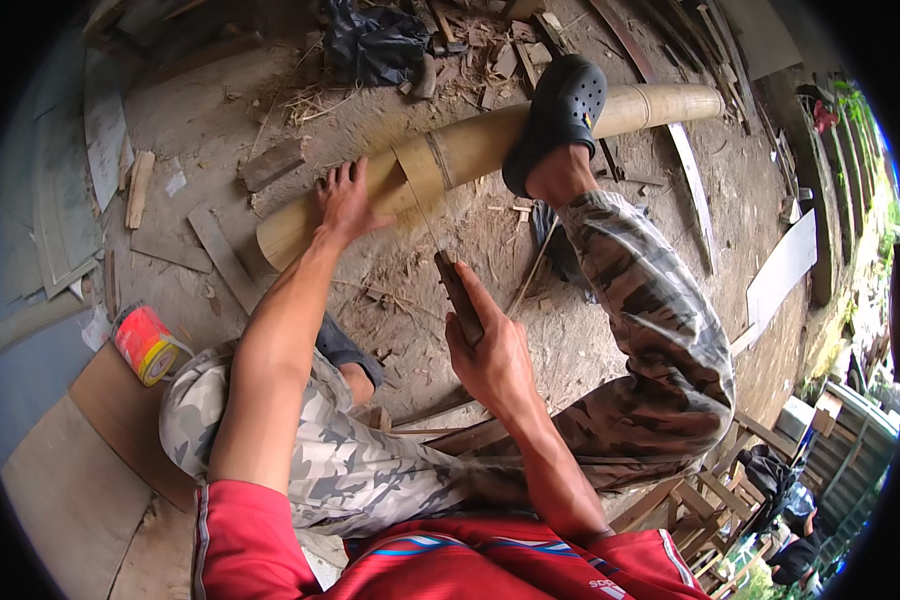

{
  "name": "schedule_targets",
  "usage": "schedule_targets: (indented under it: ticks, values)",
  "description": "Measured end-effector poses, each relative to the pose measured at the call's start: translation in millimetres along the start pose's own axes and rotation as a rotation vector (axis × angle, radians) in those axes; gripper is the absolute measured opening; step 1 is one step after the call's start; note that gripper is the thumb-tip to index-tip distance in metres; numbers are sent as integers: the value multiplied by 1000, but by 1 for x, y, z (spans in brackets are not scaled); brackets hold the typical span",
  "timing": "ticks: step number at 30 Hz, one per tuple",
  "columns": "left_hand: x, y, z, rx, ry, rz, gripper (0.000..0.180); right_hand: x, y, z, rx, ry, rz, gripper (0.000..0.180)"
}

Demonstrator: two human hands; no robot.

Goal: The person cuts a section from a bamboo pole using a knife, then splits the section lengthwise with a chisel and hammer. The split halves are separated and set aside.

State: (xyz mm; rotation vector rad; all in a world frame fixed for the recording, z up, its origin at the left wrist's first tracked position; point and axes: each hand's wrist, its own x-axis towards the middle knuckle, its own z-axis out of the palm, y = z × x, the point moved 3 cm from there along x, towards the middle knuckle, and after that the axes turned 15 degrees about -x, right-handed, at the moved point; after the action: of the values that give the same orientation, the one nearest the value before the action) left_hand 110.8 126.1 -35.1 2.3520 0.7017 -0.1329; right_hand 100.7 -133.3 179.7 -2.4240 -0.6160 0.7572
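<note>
A thick yellow-brown bamboo pole [300, 225] lies slantwise on the ground, its near end at the left. My left hand [346, 205] rests on top of it close to that end, fingers spread and thumb stretched out. In my right hand [495, 360] is a handsaw, gripped by its dark handle [460, 296]. The saw's blade [420, 178] reaches away from me and lies across the bamboo, just right of my left hand and left of a node. My foot in a black clog [560, 115] presses on the pole farther right.
Wood offcuts [270, 163] and shavings litter the dirt floor. A black plastic bag [375, 45] lies at the back. A red and yellow can [148, 345] stands at the left beside my knee. Scrap timber [705, 495] is piled at the lower right, and a pale sheet [782, 270] lies at the right.
</note>
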Motion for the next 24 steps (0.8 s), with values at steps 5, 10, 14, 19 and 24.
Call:
schedule_targets:
  ticks: [5, 10, 14, 19, 24]
  values:
    - [16, -8, -16, -2, -27, -42, 124, -62, 0, -23, 16, 16, -61, 66]
    - [14, -6, -11, 71, 15, -66, 123, -58, -2, -31, 27, -21, -27, 68]
    - [1, -15, 8, 51, 95, 13, 124, 1, 7, -3, 31, 119, -153, 63]
    - [2, -14, 9, 33, 37, 4, 126, 15, 3, 4, 76, -6, 17, 61]
    - [7, -6, -11, 4, -21, -72, 126, -33, 9, -6, 70, 51, -48, 62]
